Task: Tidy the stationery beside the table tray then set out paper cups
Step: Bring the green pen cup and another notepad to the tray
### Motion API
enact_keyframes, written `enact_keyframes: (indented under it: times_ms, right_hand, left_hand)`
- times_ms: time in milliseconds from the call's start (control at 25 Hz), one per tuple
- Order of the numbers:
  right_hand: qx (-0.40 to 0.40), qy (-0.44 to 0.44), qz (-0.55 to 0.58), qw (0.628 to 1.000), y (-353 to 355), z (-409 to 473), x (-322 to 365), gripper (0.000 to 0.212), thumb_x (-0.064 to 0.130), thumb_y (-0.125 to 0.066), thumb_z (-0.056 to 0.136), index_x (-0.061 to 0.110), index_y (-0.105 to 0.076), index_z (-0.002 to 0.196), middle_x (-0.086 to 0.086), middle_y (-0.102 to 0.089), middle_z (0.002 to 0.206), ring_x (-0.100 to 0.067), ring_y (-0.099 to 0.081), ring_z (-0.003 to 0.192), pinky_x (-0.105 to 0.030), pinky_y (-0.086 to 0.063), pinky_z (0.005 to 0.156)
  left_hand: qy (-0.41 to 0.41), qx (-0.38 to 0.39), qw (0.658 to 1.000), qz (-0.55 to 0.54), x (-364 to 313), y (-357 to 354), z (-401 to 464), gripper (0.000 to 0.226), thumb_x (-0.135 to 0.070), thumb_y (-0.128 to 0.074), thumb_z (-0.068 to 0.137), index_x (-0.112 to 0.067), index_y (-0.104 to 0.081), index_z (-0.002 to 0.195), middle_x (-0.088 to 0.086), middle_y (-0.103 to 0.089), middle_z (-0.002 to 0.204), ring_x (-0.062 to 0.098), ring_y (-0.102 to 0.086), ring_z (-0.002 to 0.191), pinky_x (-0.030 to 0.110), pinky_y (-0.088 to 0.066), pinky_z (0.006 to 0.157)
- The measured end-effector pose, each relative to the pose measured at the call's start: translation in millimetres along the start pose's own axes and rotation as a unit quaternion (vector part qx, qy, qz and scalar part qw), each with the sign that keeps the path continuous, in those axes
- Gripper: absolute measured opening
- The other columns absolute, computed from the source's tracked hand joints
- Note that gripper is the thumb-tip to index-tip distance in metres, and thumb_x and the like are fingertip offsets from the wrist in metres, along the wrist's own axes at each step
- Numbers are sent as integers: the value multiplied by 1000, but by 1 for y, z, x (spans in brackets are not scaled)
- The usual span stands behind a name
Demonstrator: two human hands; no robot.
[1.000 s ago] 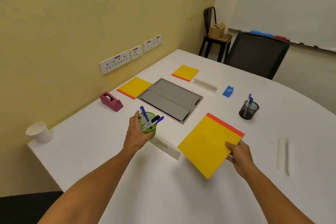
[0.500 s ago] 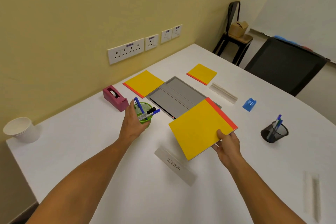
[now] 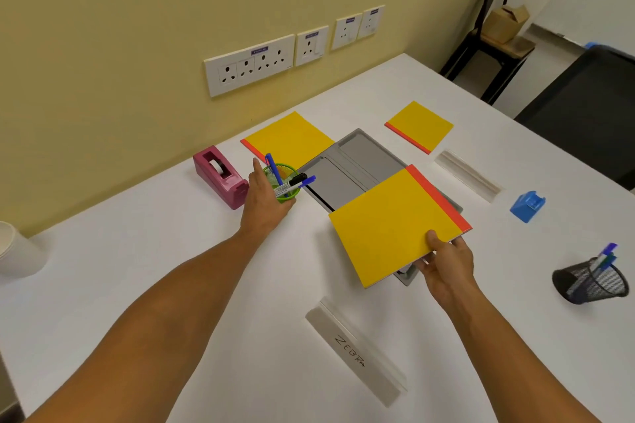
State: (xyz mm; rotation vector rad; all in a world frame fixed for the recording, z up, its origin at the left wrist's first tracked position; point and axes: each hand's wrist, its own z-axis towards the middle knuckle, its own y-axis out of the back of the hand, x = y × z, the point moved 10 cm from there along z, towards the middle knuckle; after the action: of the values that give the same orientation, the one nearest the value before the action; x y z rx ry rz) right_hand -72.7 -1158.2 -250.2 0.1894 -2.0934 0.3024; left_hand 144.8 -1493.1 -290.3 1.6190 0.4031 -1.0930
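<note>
the left hand grips a green mesh pen cup just left of the grey recessed table tray; the right hand pinches a yellow red-spined notepad, hiding the tray's near end. a white paper cup, far left, is cut off.

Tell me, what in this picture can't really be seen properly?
All in the head view:
- Table tray: its near right part is covered by the yellow notepad in the right hand.
- Green pen cup: its left side is hidden behind the left hand.
- Paper cup: cut off by the left edge.
- Socket labels: too small to read.
</note>
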Motion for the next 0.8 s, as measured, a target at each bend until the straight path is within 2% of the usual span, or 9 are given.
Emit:
enact_keyframes:
  times_ms: [240,360,480,600,800]
  right_hand:
    - [14,7,-10,1000,-30,30,-1,32,7,-50,103,24,-54,130,4,-66,109,-22,-66,97,-51,-54,87]
    - [27,2,-12,1000,-49,39,-7,35,7,-48,104,21,-52,135,0,-65,117,-24,-65,101,-53,-54,89]
    - [41,-5,-12,999,-66,45,-14,39,8,-47,105,20,-49,142,-3,-63,125,-27,-64,107,-56,-52,93]
    - [49,-8,-13,999,-77,48,-17,40,8,-47,105,20,-48,143,-3,-62,127,-28,-63,108,-55,-53,93]
    - [65,0,-34,997,-83,54,-13,37,9,-48,104,25,-50,138,1,-64,118,-25,-65,103,-52,-55,87]
  left_hand:
    - [12,-13,1000,-9,9,-1,35,123,-33,-86,75,-7,2,156,19,-36,145,32,-46,130,34,-47,96]
    - [26,-14,999,-27,14,6,47,125,-29,-87,74,-10,5,157,17,-36,145,29,-47,129,23,-39,87]
    - [10,-18,1000,-6,14,4,49,122,-25,-86,76,-8,5,157,18,-37,141,27,-49,124,24,-45,82]
    - [28,-33,999,20,24,9,49,118,-31,-84,78,-1,0,155,22,-34,144,31,-45,130,33,-49,93]
    - [34,-38,998,30,30,14,53,115,-31,-81,80,0,1,155,23,-31,146,33,-40,135,37,-45,103]
